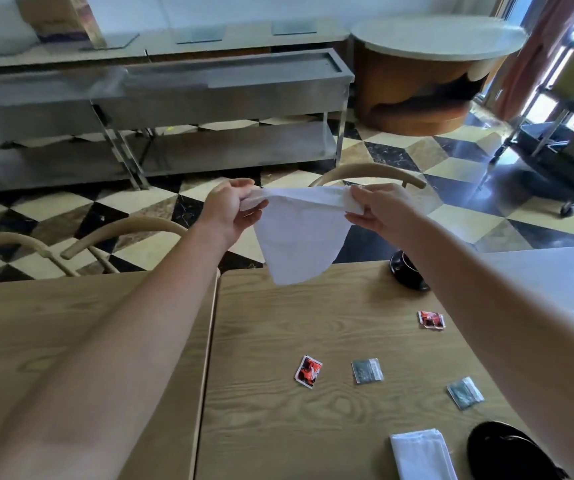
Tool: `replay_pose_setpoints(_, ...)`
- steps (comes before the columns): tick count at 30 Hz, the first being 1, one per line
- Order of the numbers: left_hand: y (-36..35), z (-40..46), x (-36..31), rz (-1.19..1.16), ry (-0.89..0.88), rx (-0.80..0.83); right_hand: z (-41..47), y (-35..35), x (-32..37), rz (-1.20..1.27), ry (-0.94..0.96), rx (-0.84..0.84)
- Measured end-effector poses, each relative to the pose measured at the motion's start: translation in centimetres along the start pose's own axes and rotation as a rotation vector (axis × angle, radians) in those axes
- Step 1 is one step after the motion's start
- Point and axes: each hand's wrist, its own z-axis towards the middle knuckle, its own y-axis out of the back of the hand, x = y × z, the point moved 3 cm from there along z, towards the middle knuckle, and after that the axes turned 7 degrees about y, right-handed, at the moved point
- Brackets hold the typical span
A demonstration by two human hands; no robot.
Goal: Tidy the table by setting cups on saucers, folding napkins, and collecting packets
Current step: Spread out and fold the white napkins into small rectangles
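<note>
The light wooden table (278,341) is seen from above, butted up against a second one on the left. A white cloth napkin (299,233) is held up in the air over the far edge, stretched along its top edge and hanging down to a point. It's pinched at both top corners: the left hand (231,209) is clamped on one end, the right hand (377,207) on the other, well apart from each other. A black saucer (507,452) is cut off at the bottom right, with a folded white napkin (420,453) laid just beside it. A black cup (408,271) is half hidden behind the right forearm. Scattered on the table are two red sauce packets (308,371) (431,320) and two grey-green packets (367,370) (465,392), all apart.
</note>
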Motion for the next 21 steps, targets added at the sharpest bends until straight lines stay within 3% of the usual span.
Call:
replay_pose_setpoints(5,3.0,-2.8,6.0,0.161,-0.049,0.022,-3.8,0.8,-5.2,-0.027,-0.085,-0.018)
replay_pose_setpoints(14,12.2,-12.8,30.0,0.385,0.442,-0.137,-19.2,4.6,-25.3,-0.246,-0.618,0.032)
replay_pose_setpoints(17,13.8,-16.0,34.7,0.407,0.606,-0.120,-23.3,6.4,-29.2,-0.357,-0.785,0.015)
replay_pose_setpoints(21,14.7,-17.4,36.4,0.398,0.683,-0.089,-25.0,7.6,-30.8,-0.459,-0.817,-0.007)
